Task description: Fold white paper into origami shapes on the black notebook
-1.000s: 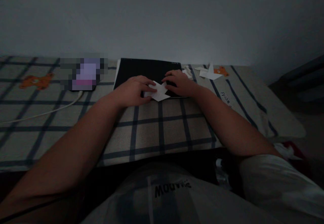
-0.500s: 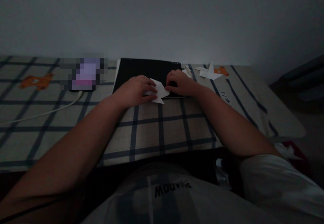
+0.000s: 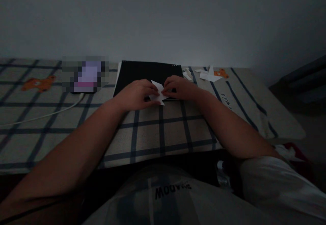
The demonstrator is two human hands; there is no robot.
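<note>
A small folded white paper (image 3: 158, 88) lies over the front edge of a black notebook or folder (image 3: 150, 69). My left hand (image 3: 139, 94) grips it from the left, with thumb and fingers on its near and far parts. From the right, my right hand (image 3: 178, 87) pinches the paper with thumb and fingertips. The hands nearly meet over it, and they hide part of its folds.
A plugged-in phone (image 3: 88, 75), its screen blurred, lies at the left with a white cable (image 3: 56, 111). Right of the black notebook are crumpled paper (image 3: 187, 74) and a folded paper crane (image 3: 211, 75). A checked cloth (image 3: 163, 130) covers the table, which meets the wall.
My right hand has shifted left, from the paper's right tip to nearer its middle, closer to my left hand. The left hand keeps its hold. The view has tilted slightly.
</note>
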